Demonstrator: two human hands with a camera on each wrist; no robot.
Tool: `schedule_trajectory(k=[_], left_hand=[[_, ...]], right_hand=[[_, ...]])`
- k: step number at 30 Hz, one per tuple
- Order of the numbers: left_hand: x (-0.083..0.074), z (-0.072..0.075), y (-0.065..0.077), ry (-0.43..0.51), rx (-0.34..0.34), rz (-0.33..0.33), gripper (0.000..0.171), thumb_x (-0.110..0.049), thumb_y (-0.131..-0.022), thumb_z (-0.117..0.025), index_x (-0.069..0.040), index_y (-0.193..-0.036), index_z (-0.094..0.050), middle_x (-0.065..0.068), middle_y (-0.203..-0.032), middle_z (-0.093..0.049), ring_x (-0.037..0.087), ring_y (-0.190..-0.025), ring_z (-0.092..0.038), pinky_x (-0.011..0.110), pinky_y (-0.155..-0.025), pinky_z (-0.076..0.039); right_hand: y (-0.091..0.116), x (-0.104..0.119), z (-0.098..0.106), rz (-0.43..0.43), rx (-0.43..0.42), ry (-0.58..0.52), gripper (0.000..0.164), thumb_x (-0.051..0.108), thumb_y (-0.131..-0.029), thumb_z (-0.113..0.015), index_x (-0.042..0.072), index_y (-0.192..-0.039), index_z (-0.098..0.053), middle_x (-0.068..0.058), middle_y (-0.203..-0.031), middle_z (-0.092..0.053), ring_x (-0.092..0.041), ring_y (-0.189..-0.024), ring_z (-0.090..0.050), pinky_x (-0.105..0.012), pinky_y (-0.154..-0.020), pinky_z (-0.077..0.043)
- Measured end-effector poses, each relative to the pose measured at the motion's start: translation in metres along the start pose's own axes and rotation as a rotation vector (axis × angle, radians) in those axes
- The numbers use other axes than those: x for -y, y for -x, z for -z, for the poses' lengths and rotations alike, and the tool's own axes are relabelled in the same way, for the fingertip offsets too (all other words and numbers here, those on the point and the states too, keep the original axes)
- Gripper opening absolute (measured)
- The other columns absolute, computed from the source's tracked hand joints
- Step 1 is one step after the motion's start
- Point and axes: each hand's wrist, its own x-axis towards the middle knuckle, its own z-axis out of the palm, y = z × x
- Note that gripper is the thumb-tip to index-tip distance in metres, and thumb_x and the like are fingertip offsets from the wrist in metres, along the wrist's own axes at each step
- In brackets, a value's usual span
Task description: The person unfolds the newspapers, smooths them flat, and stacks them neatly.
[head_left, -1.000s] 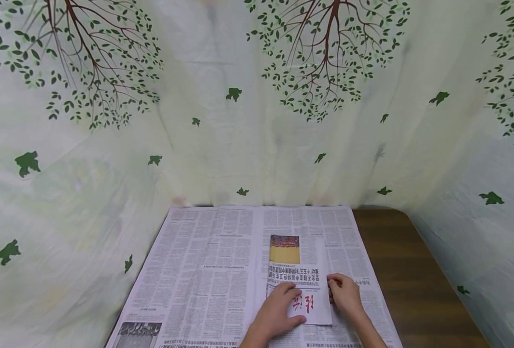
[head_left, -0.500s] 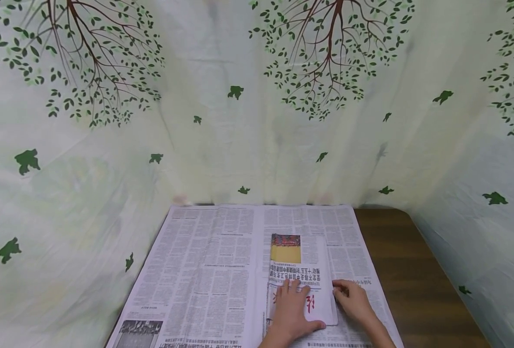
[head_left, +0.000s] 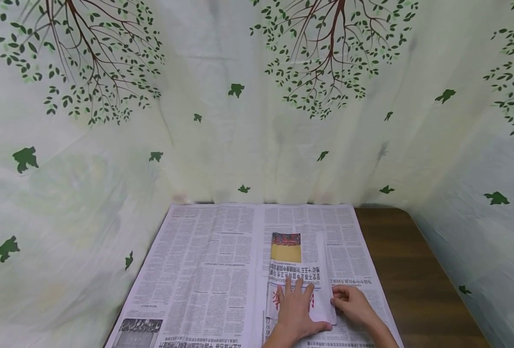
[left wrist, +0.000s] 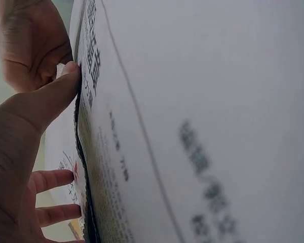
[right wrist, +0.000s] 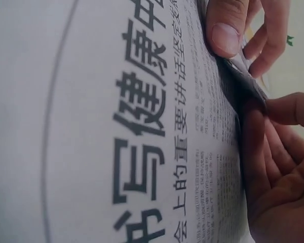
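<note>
A folded newspaper [head_left: 286, 253] with a yellow picture, bold black headline and red lettering lies in the head view on spread newspaper sheets [head_left: 226, 251]. Across its near part rests my left hand [head_left: 297, 309], fingers spread and thumb pointing right, covering some of the red characters. Beside it, my right hand [head_left: 353, 305] has curled fingers at the folded paper's right edge. The right wrist view shows that thumb and index finger pinching the paper edge [right wrist: 248, 83], which is slightly lifted. Close to this pinch is the left thumb [left wrist: 66, 83] in the left wrist view.
Brown wooden tabletop [head_left: 406, 270] shows along the right of the spread sheets. A pale curtain [head_left: 222, 154] printed with trees and leaves hangs behind the table and at both sides.
My left hand has slid right over the folded newspaper, its fingers now more spread. The right hand has shifted slightly right and nearer, still at the paper's right edge.
</note>
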Motion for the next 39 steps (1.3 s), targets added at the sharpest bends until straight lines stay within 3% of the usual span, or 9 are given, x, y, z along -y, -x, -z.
schedule_trajectory(k=[5,8,13,23,27,33,39], left_hand=[[0.0,-0.001,0.0,-0.009,-0.001,-0.003,0.113,-0.098,-0.056,-0.064,-0.029,-0.146,-0.056,0.009,-0.15,-0.051,0.049,-0.145,-0.039,0.073,-0.108,-0.036],[-0.001,-0.002,0.0,-0.021,-0.014,-0.001,0.111,-0.101,-0.058,-0.059,-0.031,-0.144,-0.057,0.009,-0.149,-0.051,0.048,-0.144,-0.04,0.073,-0.109,-0.036],[-0.004,-0.001,0.0,0.005,-0.044,0.001,0.101,-0.099,-0.064,-0.055,-0.031,-0.139,-0.062,0.011,-0.146,-0.054,0.051,-0.143,-0.041,0.075,-0.107,-0.035],[-0.016,0.001,-0.001,0.069,-0.049,0.021,0.073,-0.08,-0.077,-0.065,-0.033,-0.131,-0.068,0.017,-0.146,-0.055,0.054,-0.142,-0.042,0.079,-0.105,-0.032],[-0.021,0.003,-0.002,0.087,-0.081,0.023,0.059,-0.067,-0.078,-0.072,-0.03,-0.124,-0.072,0.014,-0.14,-0.058,0.04,-0.137,-0.05,0.066,-0.106,-0.041],[-0.02,0.003,-0.005,0.113,-0.15,-0.016,0.043,-0.046,-0.078,-0.077,-0.025,-0.116,-0.077,0.011,-0.13,-0.064,0.027,-0.116,-0.06,0.039,-0.093,-0.054],[-0.013,0.006,-0.009,0.256,-0.121,-0.059,0.033,-0.027,-0.085,-0.073,-0.016,-0.115,-0.079,0.0,-0.097,-0.063,0.012,-0.08,-0.053,0.026,-0.07,-0.047]], right_hand=[[0.003,-0.004,0.006,0.029,0.129,-0.113,0.035,0.0,-0.09,-0.067,-0.016,-0.121,-0.063,-0.017,-0.095,-0.075,-0.008,-0.075,-0.068,-0.024,-0.066,-0.057],[0.003,-0.007,0.007,0.046,0.157,-0.14,0.037,0.001,-0.092,-0.068,-0.018,-0.123,-0.061,-0.022,-0.102,-0.075,-0.007,-0.083,-0.071,-0.022,-0.071,-0.058],[0.003,-0.01,0.006,0.073,0.133,-0.131,0.038,0.004,-0.092,-0.072,-0.018,-0.121,-0.062,-0.024,-0.104,-0.075,-0.004,-0.084,-0.072,-0.019,-0.074,-0.057],[0.0,-0.012,0.002,0.011,0.061,-0.131,0.035,0.006,-0.089,-0.077,-0.015,-0.115,-0.065,-0.009,-0.091,-0.077,-0.006,-0.076,-0.072,-0.019,-0.07,-0.056],[0.0,-0.013,0.002,0.005,0.061,-0.149,0.036,0.006,-0.089,-0.077,-0.016,-0.115,-0.064,-0.01,-0.089,-0.076,-0.007,-0.075,-0.071,-0.02,-0.068,-0.056],[-0.001,-0.013,0.001,-0.006,0.053,-0.153,0.037,0.008,-0.091,-0.077,-0.016,-0.116,-0.063,-0.01,-0.09,-0.076,-0.006,-0.074,-0.071,-0.021,-0.068,-0.056],[0.0,-0.013,0.001,-0.022,0.053,-0.141,0.038,0.008,-0.091,-0.076,-0.016,-0.117,-0.063,-0.014,-0.093,-0.075,-0.007,-0.076,-0.07,-0.021,-0.068,-0.055]])
